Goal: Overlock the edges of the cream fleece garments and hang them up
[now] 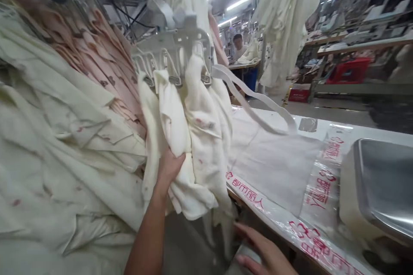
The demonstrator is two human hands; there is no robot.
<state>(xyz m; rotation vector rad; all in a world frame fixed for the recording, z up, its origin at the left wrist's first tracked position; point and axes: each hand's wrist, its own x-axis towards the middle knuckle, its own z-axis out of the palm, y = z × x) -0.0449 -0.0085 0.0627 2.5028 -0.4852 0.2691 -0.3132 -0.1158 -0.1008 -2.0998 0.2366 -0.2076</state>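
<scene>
Several cream garments (193, 137) hang from a white clip hanger (176, 58) in front of me. My left hand (169, 167) reaches up and is closed on a fold of one cream garment. Low down, my right hand (261, 251) lies with its fingers stretched out and spread, holding nothing, close to the edge of the table (309, 240) and just below the hanging cloth.
A big heap of cream and pink garments (64, 137) fills the left. On the table lie clear printed plastic bags (319, 189) and a grey cloth bag (274, 163) with straps. A metal tray (383, 184) sits right. Another person (238, 47) sits far behind.
</scene>
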